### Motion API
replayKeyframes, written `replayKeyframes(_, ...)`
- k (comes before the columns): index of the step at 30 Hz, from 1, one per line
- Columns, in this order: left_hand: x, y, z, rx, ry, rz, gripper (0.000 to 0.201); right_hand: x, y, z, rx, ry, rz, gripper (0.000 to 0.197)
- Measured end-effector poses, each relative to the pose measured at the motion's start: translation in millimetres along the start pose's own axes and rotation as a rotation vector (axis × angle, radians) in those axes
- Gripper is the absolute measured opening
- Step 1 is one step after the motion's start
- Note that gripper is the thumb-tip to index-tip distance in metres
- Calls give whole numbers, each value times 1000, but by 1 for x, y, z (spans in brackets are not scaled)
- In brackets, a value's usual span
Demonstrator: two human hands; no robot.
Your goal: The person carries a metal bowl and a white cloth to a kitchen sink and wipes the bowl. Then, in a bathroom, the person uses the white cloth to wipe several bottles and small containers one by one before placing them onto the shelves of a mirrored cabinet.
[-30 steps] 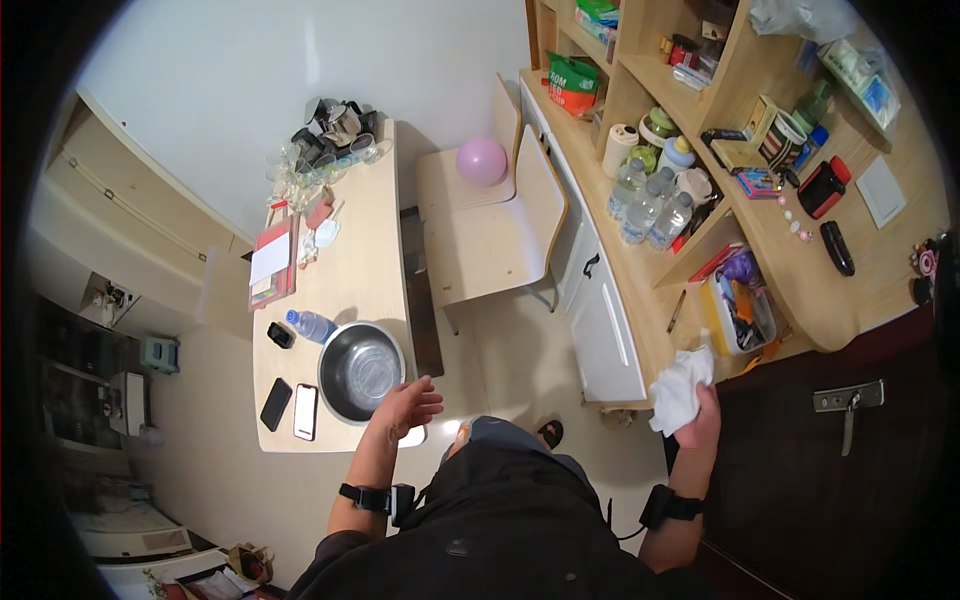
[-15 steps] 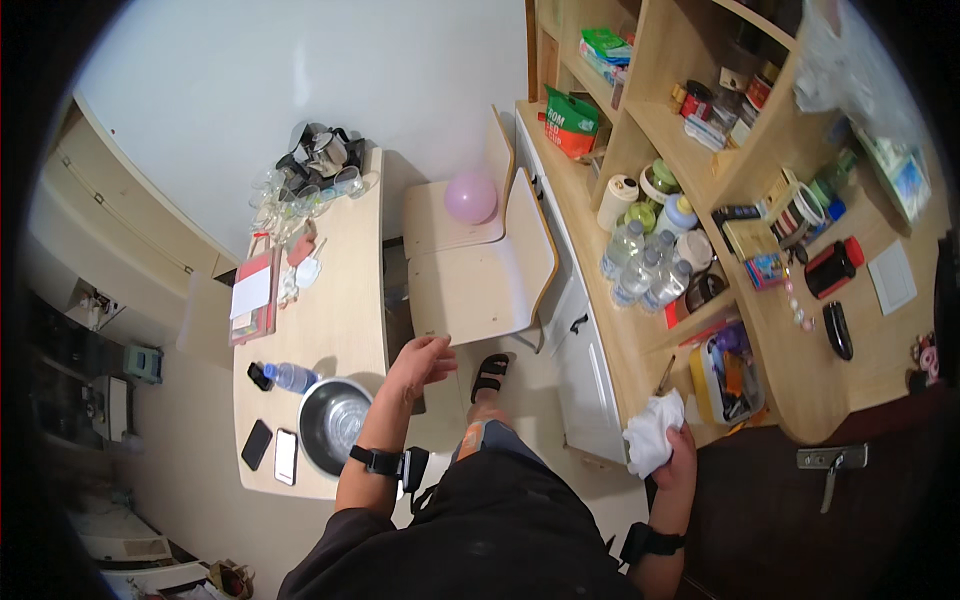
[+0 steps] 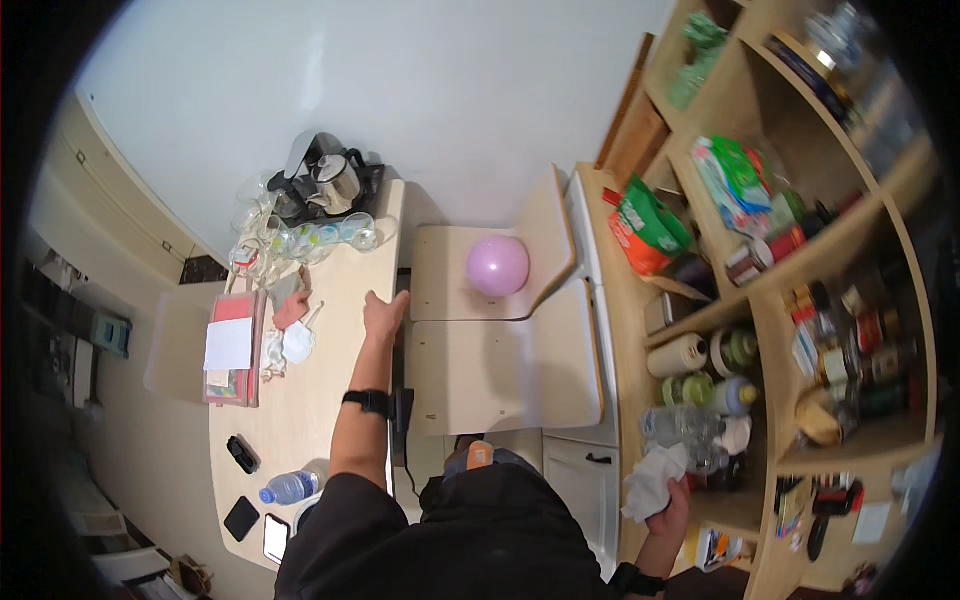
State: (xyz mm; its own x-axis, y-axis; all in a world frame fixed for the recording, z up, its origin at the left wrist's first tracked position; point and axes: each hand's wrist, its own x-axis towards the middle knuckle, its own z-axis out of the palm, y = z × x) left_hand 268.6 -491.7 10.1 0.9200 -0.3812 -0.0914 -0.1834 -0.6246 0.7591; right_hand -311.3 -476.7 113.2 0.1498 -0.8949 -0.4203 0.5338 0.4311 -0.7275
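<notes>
My left hand (image 3: 383,315) rests flat with fingers apart on the right edge of the light wooden table (image 3: 335,350), arm stretched forward, a black watch on the wrist. My right hand (image 3: 668,511) is low at the right and grips a crumpled white cloth (image 3: 650,480), held close to the front of the wooden shelf unit (image 3: 640,330). A pink ball (image 3: 498,265) lies on a wooden chair seat (image 3: 470,285) just right of my left hand.
On the table stand a kettle (image 3: 335,180), clear glasses (image 3: 310,240), a red folder with paper (image 3: 232,345), a water bottle (image 3: 290,487) and phones (image 3: 275,537). A second chair (image 3: 500,370) stands nearer me. The shelves hold bottles, tins and packets.
My view has shifted forward along the table, and the metal bowl has dropped out of sight. My left hand reached ahead to the table's edge. My right hand still holds the cloth.
</notes>
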Motion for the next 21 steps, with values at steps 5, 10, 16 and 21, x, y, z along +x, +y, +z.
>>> replayKeyframes(5, 102, -16, -4, 4, 84, -52, 89, 55, -7, 69, -85, -53, 63, 54)
replayKeyframes(10, 158, -18, 3, 103, 148, 103, 102, 91, -5, 104, -192, -10, 68, 52)
replayKeyframes(16, 183, -24, 14, 176, 207, 178, 108, 119, -8, 116, -208, -63, 131, 49)
replayKeyframes(21, 196, -22, 27, 141, 234, 260, 108, 123, -5, 117, -201, -75, 155, 48)
